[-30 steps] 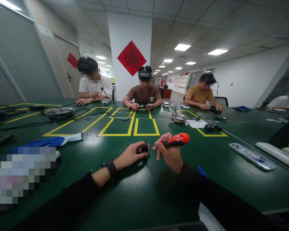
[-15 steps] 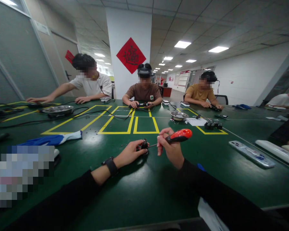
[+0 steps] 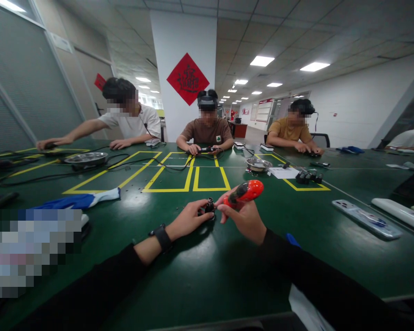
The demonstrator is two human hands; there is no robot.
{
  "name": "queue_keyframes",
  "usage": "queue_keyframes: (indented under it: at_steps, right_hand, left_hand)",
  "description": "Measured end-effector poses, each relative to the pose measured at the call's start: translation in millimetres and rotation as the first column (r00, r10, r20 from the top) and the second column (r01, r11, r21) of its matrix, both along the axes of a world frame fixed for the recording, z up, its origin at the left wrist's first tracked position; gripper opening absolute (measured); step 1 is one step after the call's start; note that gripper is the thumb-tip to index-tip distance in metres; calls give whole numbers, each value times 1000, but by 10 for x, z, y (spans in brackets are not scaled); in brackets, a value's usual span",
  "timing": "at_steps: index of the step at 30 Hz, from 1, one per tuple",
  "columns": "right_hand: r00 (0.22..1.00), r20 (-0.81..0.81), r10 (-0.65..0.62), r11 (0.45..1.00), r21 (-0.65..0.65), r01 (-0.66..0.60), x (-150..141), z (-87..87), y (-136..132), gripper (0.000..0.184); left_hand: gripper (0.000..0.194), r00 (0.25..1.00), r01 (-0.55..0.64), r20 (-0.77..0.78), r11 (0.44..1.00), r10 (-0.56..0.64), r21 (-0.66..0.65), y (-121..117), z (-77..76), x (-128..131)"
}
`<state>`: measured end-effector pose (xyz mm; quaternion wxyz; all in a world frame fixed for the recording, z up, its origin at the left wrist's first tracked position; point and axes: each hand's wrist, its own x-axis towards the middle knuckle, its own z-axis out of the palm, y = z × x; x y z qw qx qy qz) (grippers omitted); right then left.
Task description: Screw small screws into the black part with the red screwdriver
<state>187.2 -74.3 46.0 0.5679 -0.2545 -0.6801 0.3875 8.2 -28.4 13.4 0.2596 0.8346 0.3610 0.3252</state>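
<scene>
The left hand [image 3: 189, 219] is pinching a black part [image 3: 210, 203]; the right hand [image 3: 247, 219] is gripping a screwdriver [image 3: 244, 192] beside it. Work is seemingly proceeding; what remains is not showing.

Green table [image 3: 196, 285] with yellow tape outlines [image 3: 212, 189], blue glove [image 3: 74, 201], metal bowl [image 3: 259, 168], white paper [image 3: 281, 174], phone [image 3: 365, 219]

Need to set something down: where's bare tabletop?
Between right hand and phone, past a blue item; also between the black sleeves. Crowded: left, with glove and metal dish; ahead right, black parts by white paper.
</scene>
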Motion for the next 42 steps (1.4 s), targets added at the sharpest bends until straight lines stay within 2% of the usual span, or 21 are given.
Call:
queue_keyframes:
  at_steps: [5,10,12,16,19,22,25,30,33,36,38,42]
  right_hand:
    - [988,-143,64,997,-38,-71,-20,-14,16,24]
    - [994,-101,51,999,-3,-52,8,-29,46,19]
    - [995,-103,-5,999,45,9,36,-31,52,15]
    - [955,-245,-167,970,132,204,103,-18,86,12]
    - [923,-275,-268,947,104,305,138,-24,157,13]
    - [917,-229,-327,936,51,347,155,-61,234,18]
    - [909,-137,-393,916,24,399,170,-100,278,22]
    - [819,-17,-574,817,57,574,220,-133,357,25]
    - [817,-7,-576,817,-42,575,253,-163,433,29]
    - [835,-48,-548,826,-184,532,279,-207,487,31]
    - [845,-78,-530,827,-269,494,293,-243,507,32]
    - [869,-95,-485,817,-403,412,321,-321,542,34]
  left_hand:
    - [30,1000,3,6,1000,-3,-17,0,10,11]
    - [29,1000,-7,-4,1000,7,-11,2,18,15]
    - [28,1000,9,8,1000,-8,-8,6,11,10]
    - [31,999,37,37,999,-37,6,20,-23,-1]
    - [47,999,-9,46,996,5,88,25,-44,-4]
    - [64,996,-75,46,992,71,98,28,-49,-7]
    - [60,997,-73,10,996,73,46,40,-47,-22]
    - [68,995,-100,-6,991,101,92,70,-52,-50]
    - [63,993,-114,-8,989,115,98,82,-37,-51]
    - [51,999,-52,7,995,51,89,92,-15,-50]
    - [51,999,-39,10,996,38,79,103,-16,-52]
    - [62,988,-152,-11,986,153,65,134,-64,-62]
